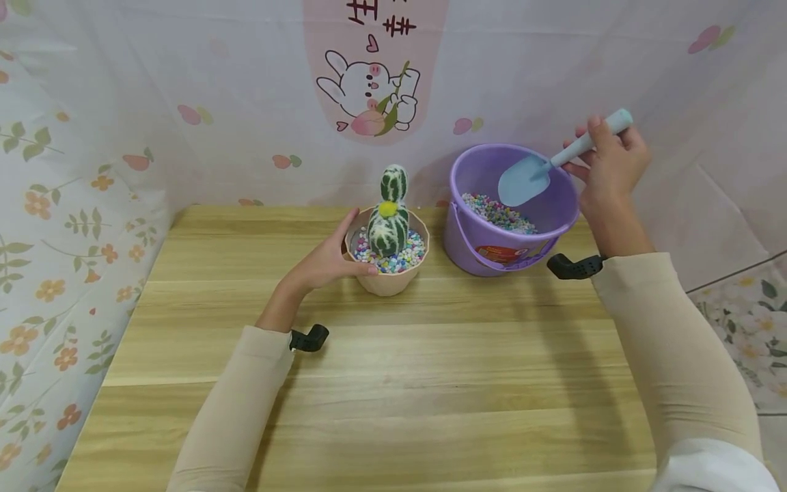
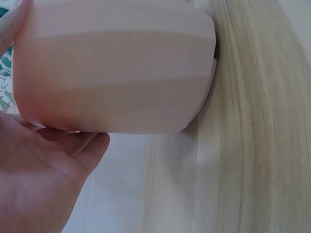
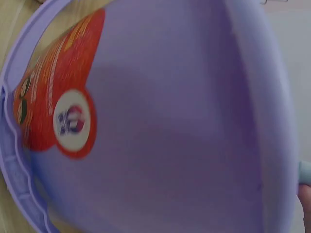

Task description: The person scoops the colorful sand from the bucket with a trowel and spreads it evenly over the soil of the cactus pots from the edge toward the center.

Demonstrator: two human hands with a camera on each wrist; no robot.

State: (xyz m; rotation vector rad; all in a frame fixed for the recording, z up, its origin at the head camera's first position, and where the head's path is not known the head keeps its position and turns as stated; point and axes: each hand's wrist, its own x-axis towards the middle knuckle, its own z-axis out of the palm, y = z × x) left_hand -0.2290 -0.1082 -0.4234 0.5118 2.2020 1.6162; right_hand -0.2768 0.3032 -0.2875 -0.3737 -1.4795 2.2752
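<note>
- The left hand [image 1: 328, 260] cups the near-left side of the pink pot [image 1: 389, 279], thumb up along the rim, fingers curled round the wall; my read is that it steadies the pot against tipping.
- The pot stands on the counter [image 1: 393, 383], with a green-and-white cactus [image 1: 389, 215] upright in the middle and coloured pebbles [image 1: 402, 260] packed round its base.
- The right hand [image 1: 609, 167] grips the handle of the pale blue shovel [image 1: 524, 179], fingers wrapped round it, so the blade hangs tilted over the mouth of the purple bucket [image 1: 492, 239].
- The bucket sits just right of the pot, close but apart, with more pebbles in the bottom; keeping them side by side probably keeps the carry short.
- The blade looks bare, though its underside is hidden.
- The left wrist view adds the pot [image 2: 114, 68] from low down: smooth banded wall, palm [image 2: 39, 184] tucked under its curve.
- The right wrist view shows only the bucket's [image 3: 184, 121] outer wall with its red label [image 3: 60, 114], which the head view barely catches.
</note>
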